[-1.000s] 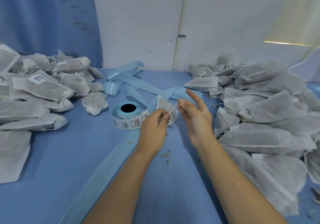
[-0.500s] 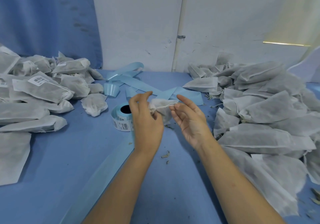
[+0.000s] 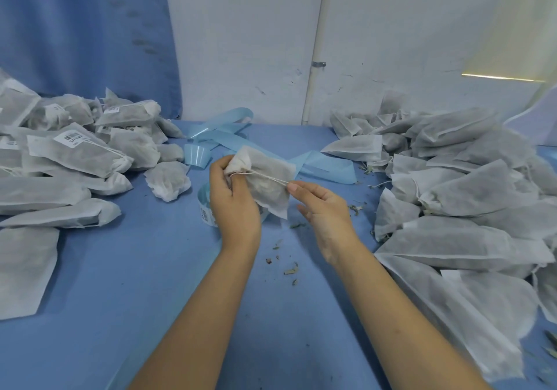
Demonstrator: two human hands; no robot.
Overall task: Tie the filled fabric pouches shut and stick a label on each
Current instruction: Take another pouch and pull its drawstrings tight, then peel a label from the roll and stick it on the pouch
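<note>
Well off to the left of the grip lies a heap of finished pouches (image 3: 75, 154), necks cinched, and white barcode labels show on several. Closer, the left hand (image 3: 233, 206) is curled round the gathered neck of the pouch (image 3: 265, 175), holding it up off the blue table (image 3: 150, 269) with the body hanging away to the right. Just under that hand, half hidden by it, sits the label roll (image 3: 206, 213). From the puckered neck a thin drawstring (image 3: 265, 178) runs taut across the front of the pouch to the right hand (image 3: 325, 209), which pinches the free end between thumb and forefinger, the other fingers loose. Behind the pouch trails spent blue backing strip (image 3: 325, 166). Far right of the grip is the bigger heap of untied pouches (image 3: 467, 193), mouths slack.

From where I stand the pouch looks light and floppy: thin non-woven cloth over loose dry herb that will shift and slump. Crumbs (image 3: 289, 270) on the table suggest it sheds through an open mouth. The neck seems the right place to hold, keeping the gathers bunched while the cord is pulled. The string looks fine and slippery, so a fingertip pinch near its end suits it. I'd guess a hard yank could tear the cloth.
</note>
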